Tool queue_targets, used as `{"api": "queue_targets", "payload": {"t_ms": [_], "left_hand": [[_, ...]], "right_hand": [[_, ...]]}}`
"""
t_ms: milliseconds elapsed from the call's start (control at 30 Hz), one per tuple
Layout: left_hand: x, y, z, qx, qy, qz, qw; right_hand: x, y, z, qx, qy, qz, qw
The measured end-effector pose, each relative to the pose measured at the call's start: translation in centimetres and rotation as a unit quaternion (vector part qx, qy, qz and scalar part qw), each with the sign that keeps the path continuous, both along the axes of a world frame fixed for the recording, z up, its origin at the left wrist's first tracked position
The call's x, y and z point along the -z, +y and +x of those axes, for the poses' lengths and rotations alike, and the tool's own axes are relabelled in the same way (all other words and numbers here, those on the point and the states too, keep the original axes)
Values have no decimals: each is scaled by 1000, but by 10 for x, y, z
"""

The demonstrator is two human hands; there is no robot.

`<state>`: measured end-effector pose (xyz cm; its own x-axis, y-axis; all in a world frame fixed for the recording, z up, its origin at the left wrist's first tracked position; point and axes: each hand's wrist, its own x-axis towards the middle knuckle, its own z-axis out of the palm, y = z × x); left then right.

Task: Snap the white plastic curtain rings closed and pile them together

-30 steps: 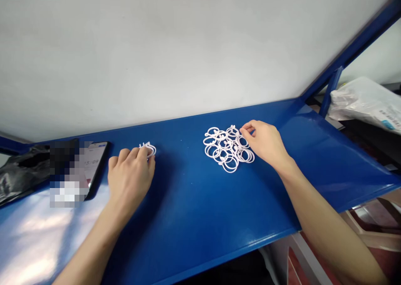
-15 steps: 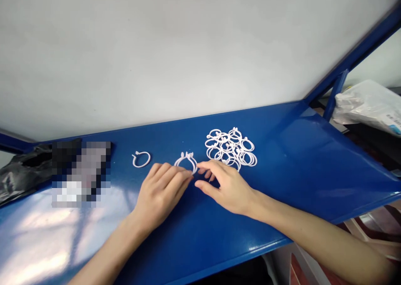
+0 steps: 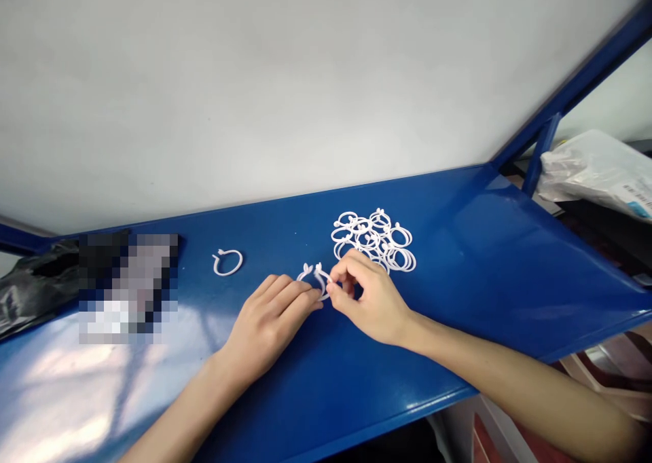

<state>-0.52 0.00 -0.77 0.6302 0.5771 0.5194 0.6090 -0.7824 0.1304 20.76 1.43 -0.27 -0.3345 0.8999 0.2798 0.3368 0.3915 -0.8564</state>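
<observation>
Now | left hand fingertips on small white plastic ring, frame centre | right hand pinching same ring

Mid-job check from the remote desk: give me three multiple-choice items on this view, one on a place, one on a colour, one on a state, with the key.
1. Where does the single ring lie, against the pile of rings?
A. To its left, apart from it
B. On top of it
C. To its right, at the shelf edge

2. What colour is the shelf?
A. Grey
B. Blue
C. Red

3. How is the ring between the hands held?
A. It lies untouched
B. Left hand alone
C. Fingers of the left hand and right hand both meet on it

Key: 1 A, bare shelf separates the single ring from the pile. 2 B, the surface is glossy blue under the white rings. 3 C, fingertips from both sides pinch that ring just in front of the pile.
</observation>
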Motion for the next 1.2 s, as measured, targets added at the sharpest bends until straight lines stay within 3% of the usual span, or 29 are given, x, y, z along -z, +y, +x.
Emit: {"api": "queue_targets", "payload": {"t_ms": [200,433,567,633,700,767,933,1067,1200], "left_hand": [[-10,0,3,-5,64,73,995],[-8,0,2,-8,118,79,990],[-7,-5,5,-26,42,110,993],[-7,-6,6,-87,-34,109,990],[-9,-6,6,-170,-103,64,978],[-10,-4,5,-202,-148,-23,968],[-8,-3,5,-146,-237,-208,938],[-5,-9,10,-145,-286,-264,910],[-5,-12,12,-140,-277,-236,921]], "right_hand": [[3,4,0,11,13,-1,1000],[11,4,-6,-21,31,13,999],[14,6,-5,-8,17,42,999],[14,6,-4,-7,22,60,998],[13,5,-4,-14,37,83,996],[13,3,-4,-24,48,110,992],[12,0,-4,-54,41,144,987],[12,-2,-2,-80,30,180,980],[12,-3,1,-103,3,229,968]]}}
